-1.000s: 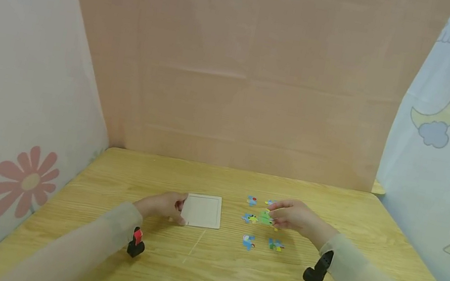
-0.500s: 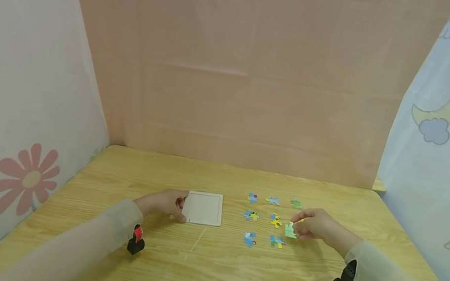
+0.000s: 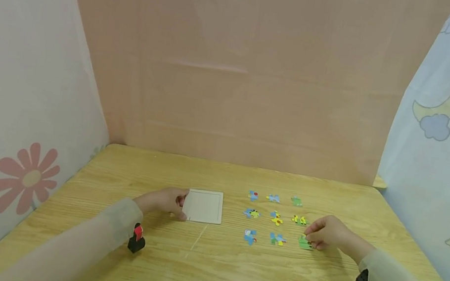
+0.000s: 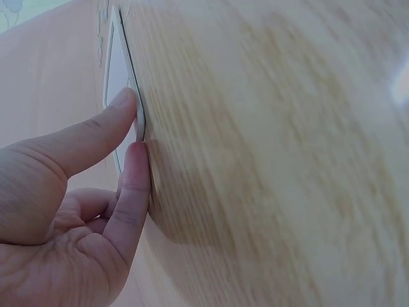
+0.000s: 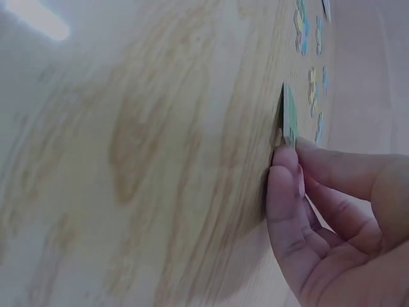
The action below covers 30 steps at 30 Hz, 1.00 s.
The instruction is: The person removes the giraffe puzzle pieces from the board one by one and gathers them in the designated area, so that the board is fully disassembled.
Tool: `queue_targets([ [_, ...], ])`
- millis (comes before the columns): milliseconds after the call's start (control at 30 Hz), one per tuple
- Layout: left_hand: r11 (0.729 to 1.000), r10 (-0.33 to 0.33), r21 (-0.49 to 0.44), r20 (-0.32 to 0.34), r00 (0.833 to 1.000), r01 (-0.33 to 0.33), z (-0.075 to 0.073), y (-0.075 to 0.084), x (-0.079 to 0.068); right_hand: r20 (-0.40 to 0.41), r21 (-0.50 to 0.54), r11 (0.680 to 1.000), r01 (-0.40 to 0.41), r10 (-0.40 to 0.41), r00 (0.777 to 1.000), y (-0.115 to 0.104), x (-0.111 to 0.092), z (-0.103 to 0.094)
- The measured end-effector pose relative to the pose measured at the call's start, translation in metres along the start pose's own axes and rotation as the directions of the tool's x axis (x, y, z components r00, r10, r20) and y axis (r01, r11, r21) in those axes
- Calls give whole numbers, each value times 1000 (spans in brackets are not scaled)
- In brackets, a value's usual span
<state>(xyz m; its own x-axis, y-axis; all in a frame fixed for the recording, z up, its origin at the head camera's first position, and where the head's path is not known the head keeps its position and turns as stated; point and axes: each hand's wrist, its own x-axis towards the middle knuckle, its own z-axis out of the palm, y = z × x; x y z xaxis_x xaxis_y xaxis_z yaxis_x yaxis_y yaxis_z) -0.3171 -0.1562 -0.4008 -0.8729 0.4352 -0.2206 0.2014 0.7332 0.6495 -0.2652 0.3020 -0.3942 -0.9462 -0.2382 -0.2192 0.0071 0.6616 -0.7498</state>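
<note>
At the left of the head view, my left hand (image 3: 164, 201) grips the left edge of a pale square puzzle tray (image 3: 203, 206) lying on the table. The left wrist view shows the thumb on top of the tray (image 4: 117, 70) and a fingertip at its rim. Out to the right, my right hand (image 3: 328, 233) pinches a green jigsaw piece (image 3: 304, 243) at the near right corner of a group of loose pieces. Seen from the right wrist, this green piece (image 5: 291, 118) is tilted, with one edge off the tabletop; my fingertips hide part of it.
Several colourful jigsaw pieces lie apart in rows, among them a yellow one (image 3: 276, 218), a blue one (image 3: 250, 236) and a green one (image 3: 296, 201). The wooden table (image 3: 201, 277) is bounded by a peach curtain (image 3: 237, 72) behind and printed cloths at both sides.
My right hand has carried the green jigsaw piece rightward and nearer to me, from the middle of the group to its near right corner. My left hand still holds the tray in place.
</note>
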Motion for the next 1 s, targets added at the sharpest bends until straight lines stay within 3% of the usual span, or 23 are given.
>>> queue_targets([
  [500, 1000, 2, -23, 19, 1000, -1, -1, -5, -6, -27, -49, 999, 2, -3, 1000, -4, 1, 3],
  [700, 999, -4, -47, 27, 1000, 5, -3, -7, -6, -37, -55, 997, 62, -64, 997, -9, 7, -16],
  [1000, 996, 37, -88, 62, 997, -32, -13, -19, -8, -46, -37, 996, 78, -79, 996, -33, 18, -46],
])
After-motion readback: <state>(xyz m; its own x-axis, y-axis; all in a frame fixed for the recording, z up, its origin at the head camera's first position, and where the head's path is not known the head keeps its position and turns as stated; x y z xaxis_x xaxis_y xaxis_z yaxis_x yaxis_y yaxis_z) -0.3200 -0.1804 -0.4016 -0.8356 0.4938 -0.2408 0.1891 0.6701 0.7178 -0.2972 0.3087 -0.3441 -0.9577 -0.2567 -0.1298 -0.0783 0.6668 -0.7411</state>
